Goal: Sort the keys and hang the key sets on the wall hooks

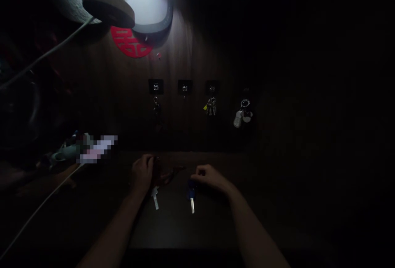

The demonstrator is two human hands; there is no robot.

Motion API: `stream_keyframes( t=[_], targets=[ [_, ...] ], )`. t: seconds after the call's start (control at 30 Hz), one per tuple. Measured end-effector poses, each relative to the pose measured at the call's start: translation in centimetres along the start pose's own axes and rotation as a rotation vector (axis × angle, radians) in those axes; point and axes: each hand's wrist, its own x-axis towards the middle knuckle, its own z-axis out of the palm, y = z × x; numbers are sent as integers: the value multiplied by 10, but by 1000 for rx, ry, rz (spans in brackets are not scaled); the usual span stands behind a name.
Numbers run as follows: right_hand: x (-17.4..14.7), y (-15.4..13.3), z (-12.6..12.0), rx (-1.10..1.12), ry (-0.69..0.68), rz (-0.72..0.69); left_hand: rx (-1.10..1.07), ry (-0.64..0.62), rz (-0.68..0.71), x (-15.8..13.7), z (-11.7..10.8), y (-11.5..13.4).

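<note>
My right hand pinches the blue head of a key, whose silver blade points down toward me over the dark tabletop. To its left, my left hand is closed, with its fingers curled down at a dark reddish object too dim to name. Just below those fingers lies a silver key, blade toward me. Whether the left fingers grip that key or the dark object is hidden in shadow.
On the wooden back panel hang a dark key bunch, keys with a yellow tag and a ring with pale fobs. Another hook sits between. A lit lamp, red paper cut-out and white cable are left.
</note>
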Motion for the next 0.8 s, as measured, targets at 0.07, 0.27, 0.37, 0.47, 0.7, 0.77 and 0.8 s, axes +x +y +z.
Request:
stream_keyframes(
  t=[0.07,0.27,0.37,0.47,0.7,0.77,0.8],
  targets=[
    [-1,3,2,-5,-80,28,-67,61,14,-3,-1,2],
    [1,11,5,-42,-115,51,-179,-50,191,-15,3,18],
    [1,10,6,-32,-135,44,-153,-270,304,-19,8,23],
    [1,5,6,-15,-125,5,-124,-407,355,-21,12,24],
    [0,-13,5,26,16,-145,-156,-400,350,-20,10,26],
    [1,-17,6,22,77,-184,-188,-393,363,-20,7,29],
    [1,-19,6,26,105,-195,-203,-388,364,-20,6,30]
  ],
)
